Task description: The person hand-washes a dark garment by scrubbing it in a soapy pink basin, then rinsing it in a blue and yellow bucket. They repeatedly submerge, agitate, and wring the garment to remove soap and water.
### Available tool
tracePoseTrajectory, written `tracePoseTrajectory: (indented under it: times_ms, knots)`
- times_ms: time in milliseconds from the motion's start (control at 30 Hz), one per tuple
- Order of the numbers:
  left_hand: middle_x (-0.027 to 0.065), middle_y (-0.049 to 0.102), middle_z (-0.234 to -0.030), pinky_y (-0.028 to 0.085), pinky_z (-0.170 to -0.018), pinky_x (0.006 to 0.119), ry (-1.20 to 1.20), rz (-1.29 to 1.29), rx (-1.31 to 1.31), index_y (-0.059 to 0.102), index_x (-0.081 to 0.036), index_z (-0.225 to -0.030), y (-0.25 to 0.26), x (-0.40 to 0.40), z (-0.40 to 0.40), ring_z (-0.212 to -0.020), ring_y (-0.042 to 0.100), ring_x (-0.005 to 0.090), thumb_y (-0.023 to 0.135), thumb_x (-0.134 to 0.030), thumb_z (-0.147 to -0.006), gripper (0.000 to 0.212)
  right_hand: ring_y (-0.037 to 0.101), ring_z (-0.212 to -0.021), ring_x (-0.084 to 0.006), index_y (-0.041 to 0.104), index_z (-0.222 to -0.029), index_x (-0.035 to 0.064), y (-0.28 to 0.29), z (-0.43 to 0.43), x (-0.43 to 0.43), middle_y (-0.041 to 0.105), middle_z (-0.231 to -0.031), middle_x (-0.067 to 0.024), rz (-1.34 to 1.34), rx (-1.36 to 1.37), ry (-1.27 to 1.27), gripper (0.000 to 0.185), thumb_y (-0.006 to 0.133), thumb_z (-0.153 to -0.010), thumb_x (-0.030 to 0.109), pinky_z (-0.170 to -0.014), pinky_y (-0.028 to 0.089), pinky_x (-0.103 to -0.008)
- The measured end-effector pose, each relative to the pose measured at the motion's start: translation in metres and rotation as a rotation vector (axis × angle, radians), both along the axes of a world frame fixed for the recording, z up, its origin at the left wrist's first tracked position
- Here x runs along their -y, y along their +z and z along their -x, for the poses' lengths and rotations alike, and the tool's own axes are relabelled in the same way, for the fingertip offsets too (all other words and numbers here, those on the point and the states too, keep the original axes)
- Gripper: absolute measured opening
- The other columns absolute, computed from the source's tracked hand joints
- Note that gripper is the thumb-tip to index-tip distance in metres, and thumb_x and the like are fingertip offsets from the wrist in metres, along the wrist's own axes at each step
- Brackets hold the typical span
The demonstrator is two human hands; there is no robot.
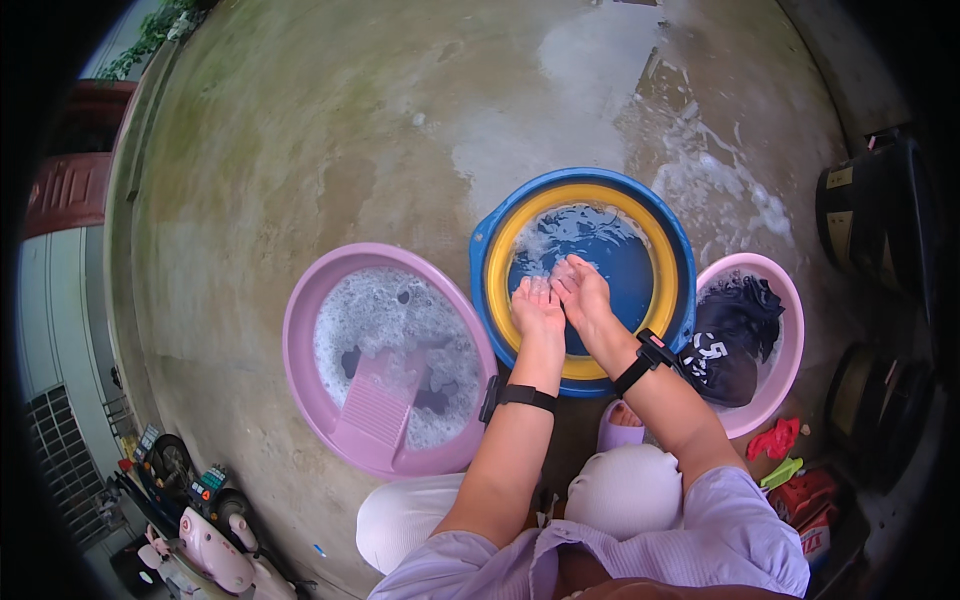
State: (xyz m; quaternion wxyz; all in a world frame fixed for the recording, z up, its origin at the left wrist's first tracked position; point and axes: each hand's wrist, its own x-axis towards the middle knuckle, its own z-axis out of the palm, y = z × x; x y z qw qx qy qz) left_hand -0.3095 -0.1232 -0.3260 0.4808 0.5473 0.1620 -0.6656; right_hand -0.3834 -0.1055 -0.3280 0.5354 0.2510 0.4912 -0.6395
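Note:
My left hand (538,307) and my right hand (583,291) are side by side over a round blue basin (582,177) with a yellow inner band (663,270). Both palms are turned up, and the fingertips are wet, with what looks like water or suds on them. I see no solid thing in either hand. Bluish water (622,262) fills the basin, with light foam at its far left side. Black straps with small devices circle both wrists.
To the left stands a pink tub (300,337) of sudsy water with a ribbed washboard (375,405). A smaller pink basin (792,330) at right holds dark wet cloth (727,345). Foam (720,180) lies on the concrete; black containers (862,210) line the right, a pink scooter (214,547) the lower left.

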Motion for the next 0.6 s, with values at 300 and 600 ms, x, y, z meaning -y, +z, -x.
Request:
tracePoseTrajectory:
  times_ms: [300,600]
  knots:
    - [0.0193,0.028,-0.156,0.026,-0.119,0.044,0.082,0.171,-0.045,0.028,0.003,-0.15,-0.004,0.031,0.006,-0.145,0.028,0.0309,0.033,-0.027,-0.102,0.057,0.055,-0.115,-0.03,0.054,-0.125,-0.0026,-0.013,0.005,0.04,0.056,-0.126,-0.0199,0.181,0.017,0.018,0.034,0.05,-0.097,0.016,-0.097,0.047,-0.0423]
    - [0.0222,0.03,-0.153,0.026,-0.12,0.043,0.055,0.145,0.026,0.032,0.009,-0.145,-0.002,0.044,0.006,-0.144,0.029,0.0304,0.032,-0.028,-0.101,0.057,0.061,-0.102,-0.0285,0.061,-0.105,0.0014,-0.031,-0.003,0.074,0.063,-0.111,-0.0158,0.167,0.094,0.083,0.019,0.05,-0.097,0.014,-0.089,0.052,-0.043]
